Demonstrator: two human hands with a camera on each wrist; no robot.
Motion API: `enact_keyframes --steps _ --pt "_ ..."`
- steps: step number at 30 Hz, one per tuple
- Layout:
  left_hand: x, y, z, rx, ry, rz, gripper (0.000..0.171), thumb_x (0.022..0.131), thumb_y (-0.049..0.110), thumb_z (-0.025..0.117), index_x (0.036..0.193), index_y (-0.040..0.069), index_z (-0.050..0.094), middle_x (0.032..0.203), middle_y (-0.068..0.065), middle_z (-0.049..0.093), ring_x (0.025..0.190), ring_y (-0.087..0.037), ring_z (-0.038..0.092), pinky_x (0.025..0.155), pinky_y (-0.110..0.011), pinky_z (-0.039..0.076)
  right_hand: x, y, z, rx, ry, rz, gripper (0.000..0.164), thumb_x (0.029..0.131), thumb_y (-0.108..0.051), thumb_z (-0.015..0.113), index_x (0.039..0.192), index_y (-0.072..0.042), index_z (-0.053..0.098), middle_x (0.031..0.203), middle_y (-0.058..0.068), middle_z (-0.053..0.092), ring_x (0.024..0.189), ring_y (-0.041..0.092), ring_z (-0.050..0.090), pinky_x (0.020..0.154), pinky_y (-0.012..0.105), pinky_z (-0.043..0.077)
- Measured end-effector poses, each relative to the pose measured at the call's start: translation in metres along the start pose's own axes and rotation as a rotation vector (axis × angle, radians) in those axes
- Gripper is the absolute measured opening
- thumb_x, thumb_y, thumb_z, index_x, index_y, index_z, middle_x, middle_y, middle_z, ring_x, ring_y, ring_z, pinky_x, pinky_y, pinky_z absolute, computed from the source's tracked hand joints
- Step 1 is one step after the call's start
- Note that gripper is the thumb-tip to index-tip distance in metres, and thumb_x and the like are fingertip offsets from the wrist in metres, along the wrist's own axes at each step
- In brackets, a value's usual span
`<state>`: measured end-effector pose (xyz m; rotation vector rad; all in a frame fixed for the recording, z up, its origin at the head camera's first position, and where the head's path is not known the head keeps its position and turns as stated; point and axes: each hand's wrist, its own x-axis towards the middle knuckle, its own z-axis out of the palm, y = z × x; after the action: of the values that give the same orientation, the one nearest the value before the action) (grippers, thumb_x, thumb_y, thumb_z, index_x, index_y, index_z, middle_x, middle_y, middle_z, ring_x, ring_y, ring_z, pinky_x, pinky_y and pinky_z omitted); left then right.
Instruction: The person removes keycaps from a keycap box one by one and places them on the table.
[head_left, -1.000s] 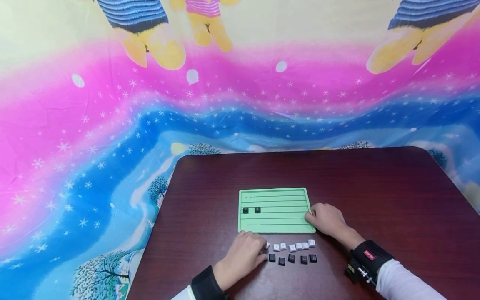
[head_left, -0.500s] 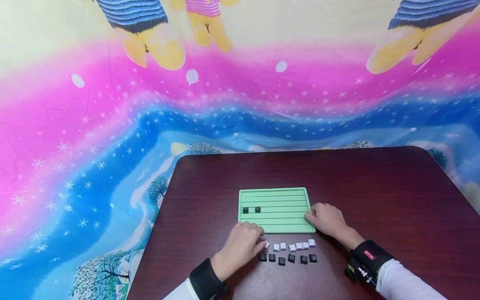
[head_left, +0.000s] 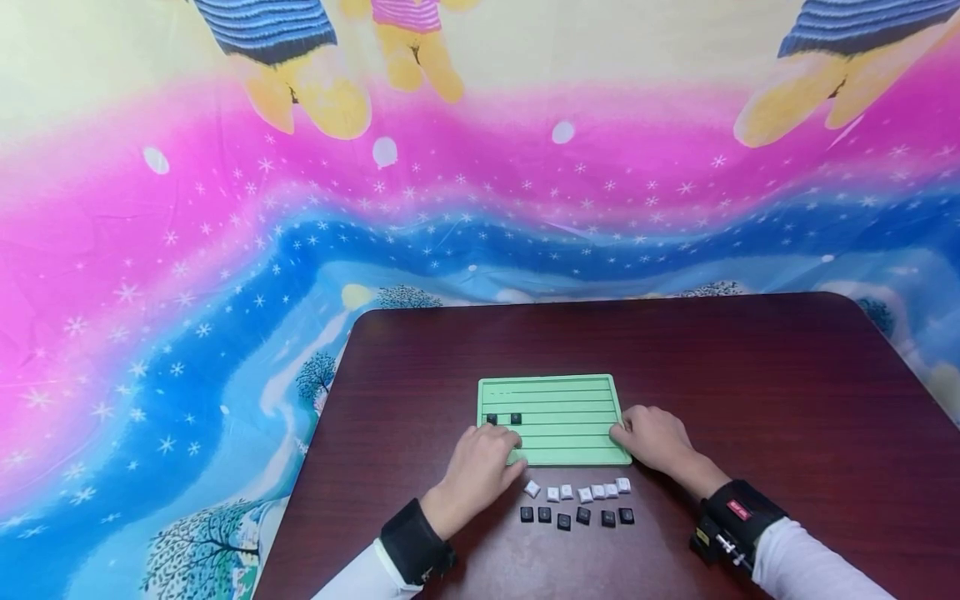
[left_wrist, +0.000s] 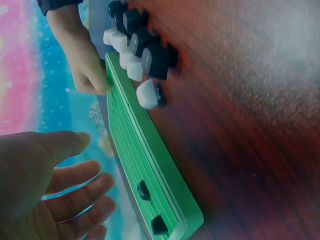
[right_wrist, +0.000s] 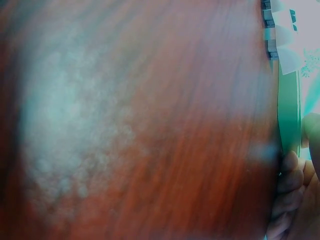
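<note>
A light green board (head_left: pixel 570 429) with ridged lines lies on the table. Two black keycaps (head_left: pixel 516 418) sit at its left side. My left hand (head_left: pixel 476 467) hovers over the board's near left corner, thumb apart from the loosely bent fingers (left_wrist: pixel 80 197), nothing between them. At the board's right edge my right hand (head_left: pixel 658 437) pinches the rim, thumb on top and fingers curled at the side (right_wrist: pixel 292 182). In front of the board lies a row of several white keycaps (head_left: pixel 566 492). Nearer still runs a row of several black keycaps (head_left: pixel 582 516).
The dark red-brown table (head_left: pixel 697 358) has rounded far corners. Behind it hangs a patterned cloth (head_left: pixel 480 183) in pink, blue and cream. Each wrist wears a black strap (head_left: pixel 415 542) with a camera.
My left hand has moved from the leftmost black keycap up over the board's near left corner. That keycap and the leftmost white one have come into full view. My right hand stays put.
</note>
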<state>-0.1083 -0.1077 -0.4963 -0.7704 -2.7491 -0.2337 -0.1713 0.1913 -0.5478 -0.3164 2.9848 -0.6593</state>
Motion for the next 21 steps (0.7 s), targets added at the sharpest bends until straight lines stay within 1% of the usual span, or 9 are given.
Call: enact_keyframes --steps 10,17,21 --pt "0.014 -0.013 0.006 -0.002 -0.013 -0.068 0.02 0.086 0.032 0.078 0.099 0.017 0.076 0.092 0.004 0.075 0.085 -0.015 0.069 0.064 -0.024 0.043 -0.001 0.001 0.001 -0.003 0.001 -0.007 0.041 0.085 -0.021 0.059 0.053 -0.021 0.032 0.052 -0.009 0.024 0.05 0.009 0.02 0.048 0.025 0.014" --pt "0.022 -0.018 0.009 -0.012 -0.005 -0.09 0.021 0.087 0.029 0.077 0.104 0.017 0.076 0.1 0.002 0.077 0.09 -0.017 0.069 0.066 -0.027 0.047 0.0 0.001 0.001 -0.004 0.006 -0.003 0.041 0.085 -0.021 0.059 0.054 -0.02 0.032 0.052 -0.009 0.024 0.05 0.009 0.02 0.048 0.025 0.015" --pt "0.024 -0.021 0.011 0.005 0.0 -0.095 0.023 0.087 0.03 0.077 0.105 0.017 0.075 0.1 0.002 0.076 0.089 -0.017 0.068 0.067 -0.028 0.047 0.001 0.002 0.002 -0.007 0.007 0.001 0.041 0.084 -0.021 0.059 0.054 -0.02 0.033 0.052 -0.009 0.024 0.05 0.009 0.021 0.048 0.025 0.015"
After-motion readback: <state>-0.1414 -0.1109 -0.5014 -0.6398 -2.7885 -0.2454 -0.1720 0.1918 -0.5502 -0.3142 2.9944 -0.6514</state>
